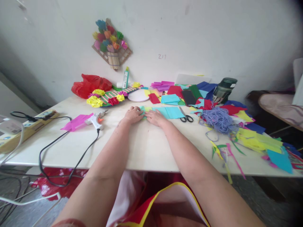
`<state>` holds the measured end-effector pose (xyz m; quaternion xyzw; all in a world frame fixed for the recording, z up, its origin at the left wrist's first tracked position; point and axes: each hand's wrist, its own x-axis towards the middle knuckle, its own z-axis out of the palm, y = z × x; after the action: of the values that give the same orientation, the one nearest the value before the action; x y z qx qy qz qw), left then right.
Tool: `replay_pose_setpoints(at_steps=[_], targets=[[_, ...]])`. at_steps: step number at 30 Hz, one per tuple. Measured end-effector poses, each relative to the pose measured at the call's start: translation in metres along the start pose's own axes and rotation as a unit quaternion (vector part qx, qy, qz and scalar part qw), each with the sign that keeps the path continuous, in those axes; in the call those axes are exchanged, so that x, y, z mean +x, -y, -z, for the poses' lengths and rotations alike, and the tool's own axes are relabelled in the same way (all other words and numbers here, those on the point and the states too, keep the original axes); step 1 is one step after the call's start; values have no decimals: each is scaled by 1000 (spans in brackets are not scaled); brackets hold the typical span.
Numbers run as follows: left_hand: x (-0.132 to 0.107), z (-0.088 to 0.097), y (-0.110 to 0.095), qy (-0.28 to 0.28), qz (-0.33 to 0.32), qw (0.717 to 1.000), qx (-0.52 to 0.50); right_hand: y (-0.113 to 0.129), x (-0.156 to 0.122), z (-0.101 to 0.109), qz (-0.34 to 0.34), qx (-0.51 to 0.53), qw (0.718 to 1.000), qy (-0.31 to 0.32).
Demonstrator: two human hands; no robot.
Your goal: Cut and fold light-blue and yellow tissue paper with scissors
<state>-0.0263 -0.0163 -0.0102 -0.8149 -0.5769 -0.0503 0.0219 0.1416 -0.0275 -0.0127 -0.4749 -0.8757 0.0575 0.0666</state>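
My left hand (133,115) lies on the table, its fingers apart and lightly bent at the edge of a small green-blue paper piece (142,108). Pressed flat on the papers beside it is my right hand (156,118), with its fingers stretched out toward the left. Between the two hands shows a strip of yellow paper (148,108). A light blue sheet of crepe paper (174,112) extends to the right from under or behind my right hand. Black-handled scissors (187,118) rest at that sheet's right end. Part of the paper is hidden by my fingers.
At the left, a glue gun (96,120) lies by pink paper (79,122), its cord trailing toward a power strip (28,129). Paper flowers (94,101) decorate a board behind. To the right are purple yarn (219,119), paper scraps, a phone (188,97) and a dark bottle (224,90).
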Motion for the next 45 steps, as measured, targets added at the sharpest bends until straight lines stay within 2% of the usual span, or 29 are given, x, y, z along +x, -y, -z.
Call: replay_pose_setpoints(at_steps=[2,7,10,15,19,23,26,31,35,39,45], targets=[[1,-2,1,-1,-2,1000,6,-5,0,-1,-12,4,1000,-22],[5,-5,3,1,1,1000,12,-23,-2,-3,-64,12,990,-122],[5,-5,3,0,-1,1000,13,-23,-3,-3,-51,16,989,-141],[5,-6,3,-7,-3,1000,17,-7,0,-6,7,-1,994,-113],[6,-8,4,-8,0,1000,12,0,3,-9,4,-14,998,-64],[7,-9,4,-19,13,1000,-18,1,4,-9,-3,-15,998,-56],[5,-7,1,-46,50,997,-46,2,5,-9,-3,-15,999,-51],[1,-2,-3,-96,157,981,-59,1,5,-11,-6,-10,999,-43],[2,0,-4,-71,176,980,-52,0,4,-11,-5,-6,999,-37],[5,-1,-7,-50,194,975,-90,-1,5,-12,-2,-5,999,-42],[9,-5,-9,-70,200,970,-123,-1,6,-13,-4,-3,999,-46]])
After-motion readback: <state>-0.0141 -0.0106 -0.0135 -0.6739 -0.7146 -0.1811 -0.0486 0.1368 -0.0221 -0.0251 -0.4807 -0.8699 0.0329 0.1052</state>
